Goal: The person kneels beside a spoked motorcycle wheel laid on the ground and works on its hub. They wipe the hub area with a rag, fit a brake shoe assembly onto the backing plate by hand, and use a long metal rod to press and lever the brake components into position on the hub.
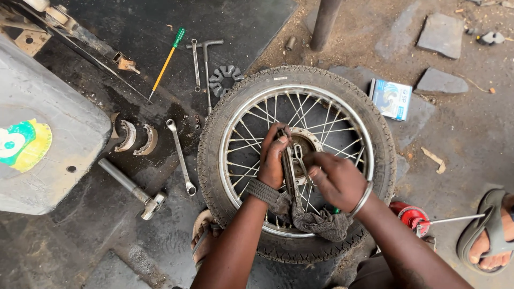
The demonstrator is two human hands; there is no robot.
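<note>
A spoked motorcycle wheel with its tyre (214,160) lies flat on the ground in front of me. Over its hub (306,143), my left hand (273,158) grips a pair of long metal wrenches (290,168) held upright near the hub. My right hand (334,179) closes around the lower part of the same tools, a metal bangle on its wrist. A grey rag (321,222) hangs over the spokes just below both hands. The centre of the hub is partly hidden by my fingers.
Left of the wheel lie a combination wrench (180,156), two brake shoes (138,138), an axle (131,187), a T-handle tool (206,69), a screwdriver (167,61) and a star-shaped rubber damper (225,79). A small blue box (391,98), flat stones, a red oil can (409,217) and another person's sandalled foot (490,233) are to the right.
</note>
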